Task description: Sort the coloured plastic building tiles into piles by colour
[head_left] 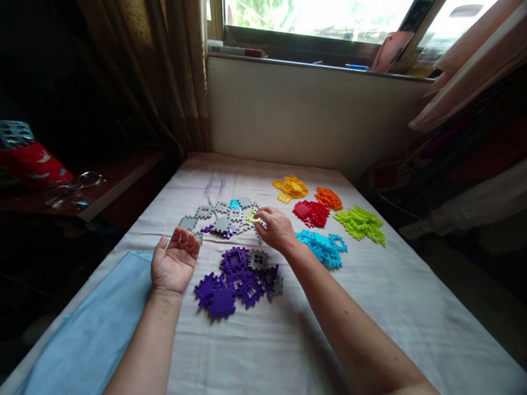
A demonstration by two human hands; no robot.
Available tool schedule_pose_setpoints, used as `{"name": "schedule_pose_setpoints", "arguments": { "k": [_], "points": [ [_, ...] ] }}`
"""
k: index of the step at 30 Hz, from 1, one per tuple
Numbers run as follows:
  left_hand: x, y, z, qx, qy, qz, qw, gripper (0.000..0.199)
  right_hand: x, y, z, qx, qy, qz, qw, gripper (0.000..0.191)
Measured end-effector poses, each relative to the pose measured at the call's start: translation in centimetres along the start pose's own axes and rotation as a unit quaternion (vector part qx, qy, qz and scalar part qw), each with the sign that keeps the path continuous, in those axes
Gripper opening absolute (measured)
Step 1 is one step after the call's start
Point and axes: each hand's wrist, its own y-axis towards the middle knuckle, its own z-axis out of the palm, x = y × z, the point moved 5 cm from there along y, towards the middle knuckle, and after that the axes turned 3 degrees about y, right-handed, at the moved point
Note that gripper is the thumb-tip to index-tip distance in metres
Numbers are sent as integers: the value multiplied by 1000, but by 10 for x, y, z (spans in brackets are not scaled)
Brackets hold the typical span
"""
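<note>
Between the thumb and fingers of my right hand [276,227] is a lime green square frame-shaped interlocking tile [251,216], over the right end of the grey tile pile [222,224]. A cyan tile [234,204] and a few purple ones lie among the grey. My left hand [176,261] is palm up with fingers apart, holding nothing, beside the left end of the grey pile. Nearer to me is a purple tile pile [222,301] with a grey window tile [258,259] on it. The cyan pile [323,248] lies partly behind my right wrist.
Yellow [293,186], orange [328,198], red [312,213] and lime green [360,224] tile piles lie on the right of the cloth-covered table [354,323]. Light blue fabric [96,323] covers the left edge. A dark side table [119,178] holds glasses [89,179].
</note>
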Motion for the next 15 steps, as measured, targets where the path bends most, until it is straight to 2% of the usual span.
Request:
{"name": "schedule_pose_setpoints", "arguments": {
  "k": [3,6,11,15],
  "points": [
    [0,1,-2,12,-7,-7,1000,28,15,33,32,77,-35,-17,996,29],
    [0,1,-4,18,-12,-15,1000,28,12,55,52,127,-94,3,987,32],
    [1,1,-3,9,-14,-20,1000,32,-4,76,57,130,-136,61,980,36],
    [2,1,-4,1,-13,-19,1000,37,-2,91,53,137,-136,65,979,38]
  ]
}}
